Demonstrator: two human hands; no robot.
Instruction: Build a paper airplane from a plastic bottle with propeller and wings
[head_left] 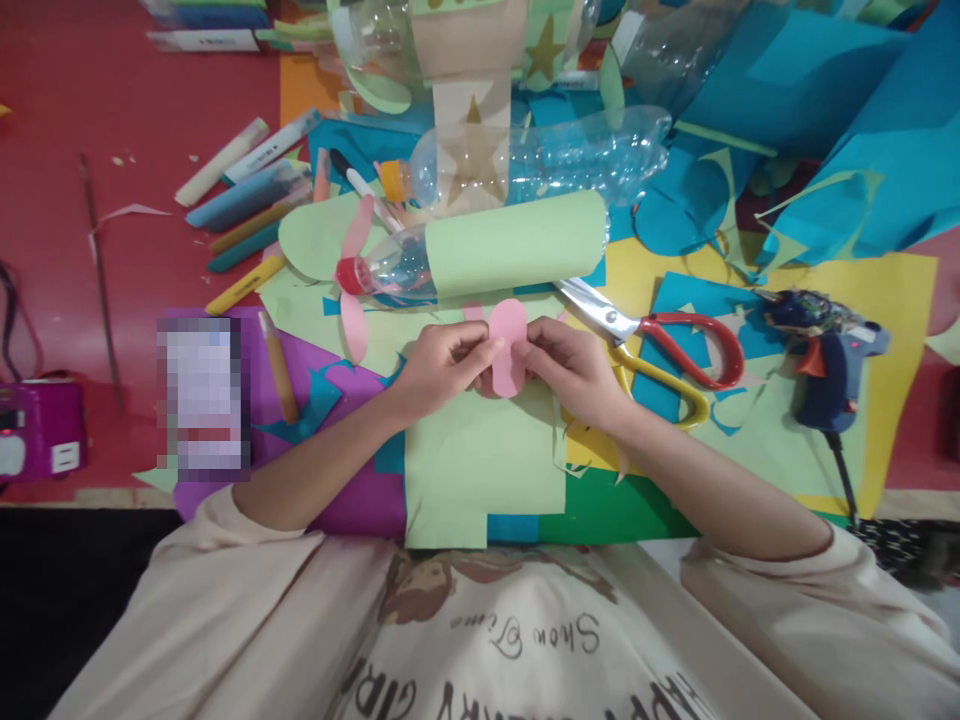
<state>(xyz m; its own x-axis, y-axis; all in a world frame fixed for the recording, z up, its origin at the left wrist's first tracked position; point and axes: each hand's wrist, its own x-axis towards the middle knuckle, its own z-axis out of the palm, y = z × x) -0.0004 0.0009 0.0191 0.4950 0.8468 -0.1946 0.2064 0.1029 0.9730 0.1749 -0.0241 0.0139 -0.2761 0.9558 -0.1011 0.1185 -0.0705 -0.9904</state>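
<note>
A rounded pink paper piece point(508, 350) is pinched at its two sides, upright between my hands. My left hand point(442, 370) grips its left edge with thumb and fingertips; my right hand point(574, 370) grips the right edge the same way. Just beyond lies a plastic bottle wrapped in light green paper point(517, 240), its red cap point(353, 275) carrying two pink paper blades point(353, 326). Scissors with red and yellow handles point(637, 335) lie open to the right of my right hand. Light green paper point(484, 460) spreads beneath both hands.
A blue hot glue gun point(832, 375) rests at the right, its cable running toward the front edge. At left are a phone point(204, 395) and several markers point(247, 200). A clear bottle with an orange cap point(555, 165) lies farther back, amid coloured paper and scraps.
</note>
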